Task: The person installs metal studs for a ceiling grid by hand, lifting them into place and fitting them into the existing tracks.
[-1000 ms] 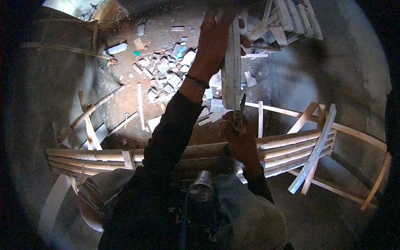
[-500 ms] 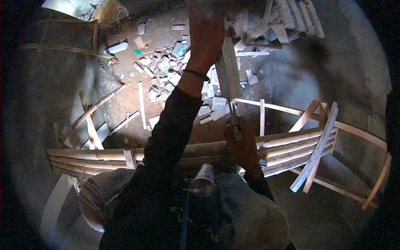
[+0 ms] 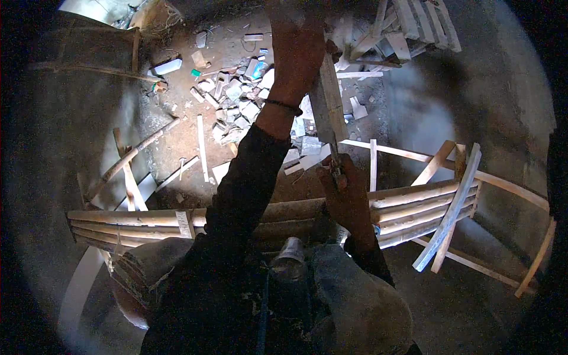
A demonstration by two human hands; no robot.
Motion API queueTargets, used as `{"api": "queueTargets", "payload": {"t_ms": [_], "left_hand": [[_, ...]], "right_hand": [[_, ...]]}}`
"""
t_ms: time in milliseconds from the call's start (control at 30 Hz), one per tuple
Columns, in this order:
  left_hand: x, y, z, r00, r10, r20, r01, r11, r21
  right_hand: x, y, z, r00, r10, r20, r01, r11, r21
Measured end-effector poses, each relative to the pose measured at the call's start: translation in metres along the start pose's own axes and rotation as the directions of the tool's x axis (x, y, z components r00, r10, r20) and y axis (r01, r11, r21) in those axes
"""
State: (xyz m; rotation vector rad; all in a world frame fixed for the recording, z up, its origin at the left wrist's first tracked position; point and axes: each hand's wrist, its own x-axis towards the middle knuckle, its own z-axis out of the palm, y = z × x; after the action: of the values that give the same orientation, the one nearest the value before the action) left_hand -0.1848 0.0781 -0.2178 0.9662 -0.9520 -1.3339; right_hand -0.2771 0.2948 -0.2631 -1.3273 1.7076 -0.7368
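My left hand (image 3: 299, 50) reaches up to the top of the view and grips the upper part of a pale wooden plank (image 3: 328, 103); a fingertip shows at its right edge. The rest of its fingers are lost in shadow. A dark band circles that wrist. Below, my right hand (image 3: 344, 186) is closed around a slim hand tool (image 3: 337, 168), which points up at the plank's lower end and seems to touch it. The dim light hides the tool's exact kind. Near my lap stands a whitish cup (image 3: 290, 257).
Across the front runs a rail of round poles (image 3: 414, 207), with a slanting board (image 3: 452, 207) leaning on its right part. Broken rubble (image 3: 234, 100) lies on the earth floor beyond. A slatted wooden frame (image 3: 414, 23) stands far right; a sack-like bundle (image 3: 142, 266) sits at left.
My right hand has shifted slightly right and the tool now sits more in line with the plank's lower end. The plank and my left hand have moved slightly right.
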Motion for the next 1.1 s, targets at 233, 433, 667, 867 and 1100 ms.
{"api": "queueTargets", "payload": {"t_ms": [233,433,667,867,1100], "left_hand": [[0.003,0.0,-0.003,0.994,-0.1,-0.032,0.103,0.989,0.107],[0.006,-0.014,-0.009,0.999,0.043,0.032,-0.045,0.997,0.058],[-0.001,0.001,-0.001,0.996,-0.088,-0.034,0.092,0.985,0.144],[0.0,-0.008,0.001,0.994,-0.076,-0.074,0.089,0.978,0.191],[-0.008,0.0,0.005,0.994,-0.091,-0.062,0.102,0.971,0.217]], "right_hand": [[0.0,-0.007,0.002,1.0,0.026,-0.006,-0.025,0.998,0.053],[0.003,0.002,0.003,0.993,-0.118,-0.015,0.116,0.99,-0.079],[0.002,0.005,0.003,1.0,0.016,-0.021,-0.017,1.0,-0.019],[-0.002,0.005,0.011,0.995,0.044,-0.095,-0.045,0.999,-0.01],[0.001,0.006,0.015,0.978,-0.108,-0.18,0.094,0.992,-0.081]]}}
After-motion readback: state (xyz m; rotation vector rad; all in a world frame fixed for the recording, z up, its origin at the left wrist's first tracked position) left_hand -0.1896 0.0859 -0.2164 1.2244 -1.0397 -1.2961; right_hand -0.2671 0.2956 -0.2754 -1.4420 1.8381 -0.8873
